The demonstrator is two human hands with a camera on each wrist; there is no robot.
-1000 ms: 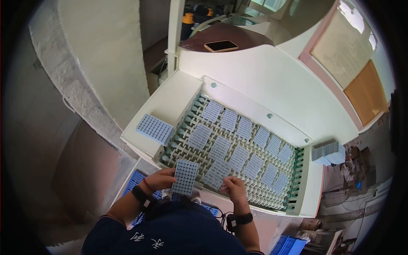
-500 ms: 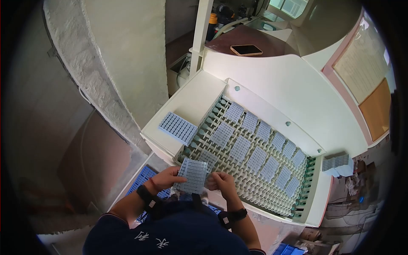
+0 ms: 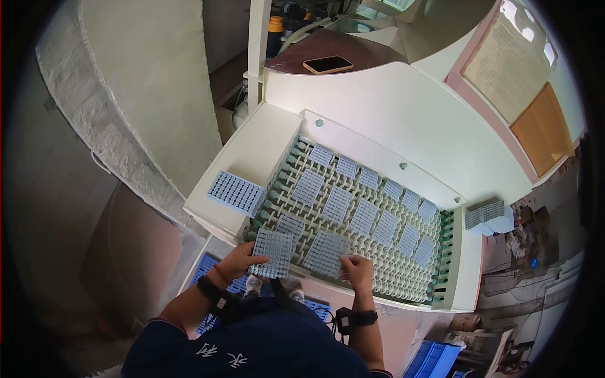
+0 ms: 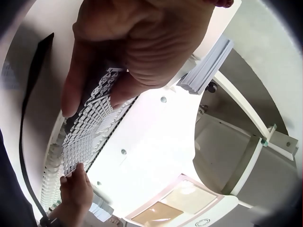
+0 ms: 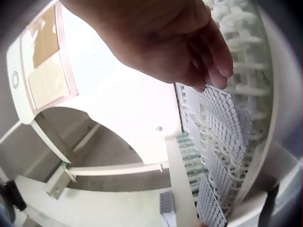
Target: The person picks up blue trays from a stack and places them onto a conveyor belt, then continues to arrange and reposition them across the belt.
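Observation:
My left hand (image 3: 238,262) grips a stack of pale blue-grey grid panels (image 3: 272,253) by its left side, thumb on top, at the front edge of the machine. To the right of it, my right hand (image 3: 358,272) pinches the near right edge of a single grid panel (image 3: 324,254) over the front of the roller bed (image 3: 384,277). In the right wrist view, that panel (image 5: 220,111) slants down from the fingertips. Behind the stack, another panel (image 3: 290,225) lies partly hidden on the rollers. Farther back, two rows of similar panels (image 3: 337,205) lie flat.
A thick pile of panels (image 3: 236,192) sits on the white left ledge (image 3: 255,142). More piles (image 3: 490,217) stand at the machine's right end. A phone (image 3: 328,64) lies on the brown surface behind. Blue crates (image 3: 432,360) are on the floor at lower right.
My right hand came to the left-hand stack half a second ago and has since moved right with a panel. The panels on the rollers have shifted farther back.

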